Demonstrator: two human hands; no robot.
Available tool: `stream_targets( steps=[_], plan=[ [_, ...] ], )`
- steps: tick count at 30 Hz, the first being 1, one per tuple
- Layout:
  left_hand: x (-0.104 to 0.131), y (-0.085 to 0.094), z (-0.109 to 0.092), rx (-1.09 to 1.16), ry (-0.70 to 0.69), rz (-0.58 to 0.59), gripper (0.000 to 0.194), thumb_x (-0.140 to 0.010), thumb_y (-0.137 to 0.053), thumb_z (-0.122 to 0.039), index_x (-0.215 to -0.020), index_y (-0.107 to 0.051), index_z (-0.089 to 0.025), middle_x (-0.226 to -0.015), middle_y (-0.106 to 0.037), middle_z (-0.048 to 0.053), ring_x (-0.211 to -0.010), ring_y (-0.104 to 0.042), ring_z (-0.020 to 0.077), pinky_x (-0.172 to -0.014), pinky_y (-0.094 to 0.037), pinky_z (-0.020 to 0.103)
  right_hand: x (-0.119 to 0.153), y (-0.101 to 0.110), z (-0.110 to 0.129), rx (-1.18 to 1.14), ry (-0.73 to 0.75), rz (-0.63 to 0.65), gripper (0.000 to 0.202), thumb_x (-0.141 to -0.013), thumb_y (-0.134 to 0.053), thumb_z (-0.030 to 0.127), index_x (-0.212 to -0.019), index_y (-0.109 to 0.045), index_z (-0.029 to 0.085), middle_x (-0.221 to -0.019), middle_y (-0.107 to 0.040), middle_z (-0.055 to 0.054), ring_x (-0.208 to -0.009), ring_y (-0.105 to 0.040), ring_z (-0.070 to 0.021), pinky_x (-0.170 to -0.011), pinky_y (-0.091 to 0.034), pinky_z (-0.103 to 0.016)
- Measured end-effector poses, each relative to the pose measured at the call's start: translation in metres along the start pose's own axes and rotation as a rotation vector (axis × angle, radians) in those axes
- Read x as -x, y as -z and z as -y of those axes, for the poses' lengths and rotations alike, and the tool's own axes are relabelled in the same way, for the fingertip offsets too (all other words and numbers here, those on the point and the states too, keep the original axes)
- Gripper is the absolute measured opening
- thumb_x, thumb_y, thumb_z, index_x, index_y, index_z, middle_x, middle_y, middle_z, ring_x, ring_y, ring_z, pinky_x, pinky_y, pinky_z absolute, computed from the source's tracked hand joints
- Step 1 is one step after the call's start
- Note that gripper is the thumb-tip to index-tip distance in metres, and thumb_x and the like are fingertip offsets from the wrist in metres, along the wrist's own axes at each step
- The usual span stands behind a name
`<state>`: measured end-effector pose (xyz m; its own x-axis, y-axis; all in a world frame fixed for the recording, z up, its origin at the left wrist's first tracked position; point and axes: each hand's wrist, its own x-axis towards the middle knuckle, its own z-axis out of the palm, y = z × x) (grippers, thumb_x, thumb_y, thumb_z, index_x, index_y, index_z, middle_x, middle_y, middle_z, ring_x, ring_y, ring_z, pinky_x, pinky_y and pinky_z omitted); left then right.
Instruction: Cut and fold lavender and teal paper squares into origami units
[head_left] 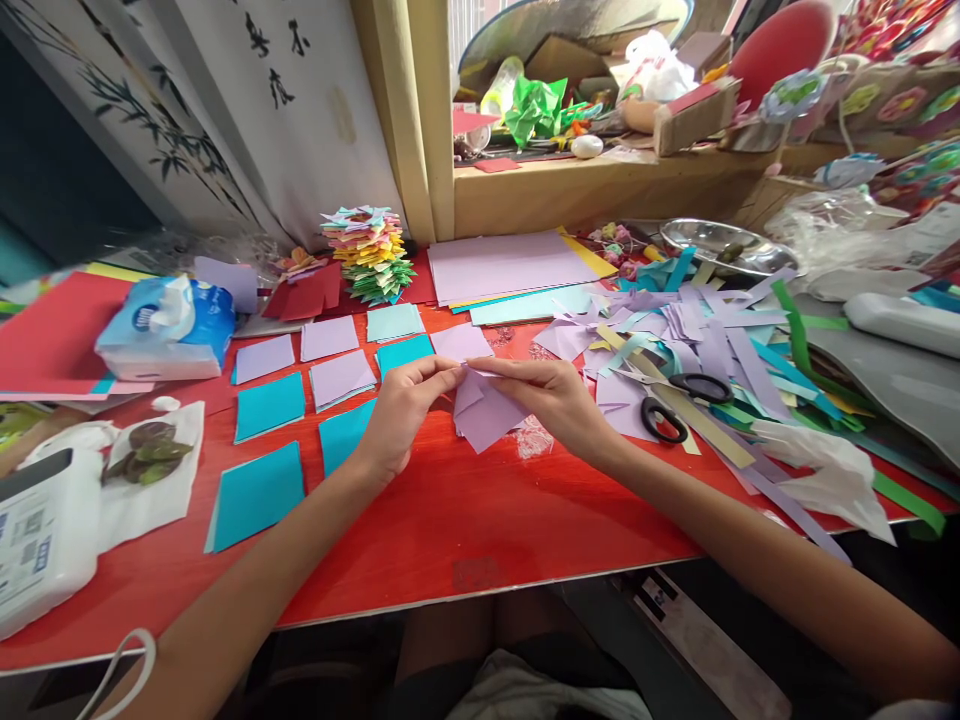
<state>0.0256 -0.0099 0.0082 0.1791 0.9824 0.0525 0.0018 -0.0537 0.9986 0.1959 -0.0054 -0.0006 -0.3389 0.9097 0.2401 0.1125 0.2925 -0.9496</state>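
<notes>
Over the middle of the red table, my left hand pinches the upper left edge of a light purple paper between thumb and fingertips. The upper right edge of the same paper is held by my right hand, its fingers pressed together. Whether it is one sheet or several is unclear. Just behind my fingertips lies another purple paper square. Stacks of purple squares and blue squares sit in rows to the left. Black-handled scissors lie to the right of my right hand.
Paper strips are heaped at the right. Large purple sheets and a tower of folded paper stand at the back. On the left are a tissue pack and a white box. A metal bowl sits at the back right.
</notes>
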Motion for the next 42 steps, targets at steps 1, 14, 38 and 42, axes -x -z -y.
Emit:
stream_targets(
  steps=[1, 14, 38, 42],
  plan=[
    [0.000, 0.000, 0.000, 0.005, 0.005, -0.008, 0.019, -0.077, -0.056, -0.033, -0.078, -0.065, -0.016, -0.073, -0.060, 0.002, -0.066, -0.051, 0.0119, -0.062, -0.043, 0.024, 0.000, 0.000, 0.000, 0.011, 0.006, 0.001, 0.030, -0.084, -0.048, 0.024, -0.109, -0.065, 0.027, -0.102, -0.068, 0.001, -0.088, -0.060, -0.0148, -0.070, -0.045, -0.025],
    [0.001, 0.002, -0.002, -0.007, -0.001, 0.048, 0.021, -0.081, -0.050, -0.032, -0.076, -0.062, -0.015, -0.069, -0.055, 0.000, -0.065, -0.051, 0.0109, -0.062, -0.042, 0.022, -0.001, -0.001, -0.004, -0.033, 0.056, -0.003, 0.027, -0.082, -0.048, 0.016, -0.095, -0.070, 0.023, -0.099, -0.069, 0.001, -0.091, -0.062, -0.0147, -0.074, -0.047, -0.025],
    [0.003, 0.003, -0.001, -0.619, -0.188, 0.024, 0.029, -0.084, -0.047, -0.041, -0.071, -0.059, -0.018, -0.059, -0.052, -0.003, -0.052, -0.043, 0.0082, -0.052, -0.034, 0.020, -0.009, 0.007, -0.004, 0.064, -0.224, 0.217, 0.038, -0.080, -0.052, 0.046, -0.058, -0.050, 0.014, -0.055, -0.033, 0.004, -0.050, -0.026, -0.0066, -0.046, -0.018, -0.024],
    [0.003, 0.004, 0.000, -0.689, -0.231, 0.008, 0.032, -0.085, -0.045, -0.042, -0.069, -0.058, -0.017, -0.057, -0.050, -0.003, -0.051, -0.042, 0.0083, -0.051, -0.033, 0.021, -0.008, 0.005, -0.005, 0.083, -0.233, 0.206, 0.042, -0.079, -0.052, 0.049, -0.055, -0.041, 0.016, -0.054, -0.028, 0.004, -0.050, -0.023, -0.0066, -0.046, -0.015, -0.025]
  ],
)
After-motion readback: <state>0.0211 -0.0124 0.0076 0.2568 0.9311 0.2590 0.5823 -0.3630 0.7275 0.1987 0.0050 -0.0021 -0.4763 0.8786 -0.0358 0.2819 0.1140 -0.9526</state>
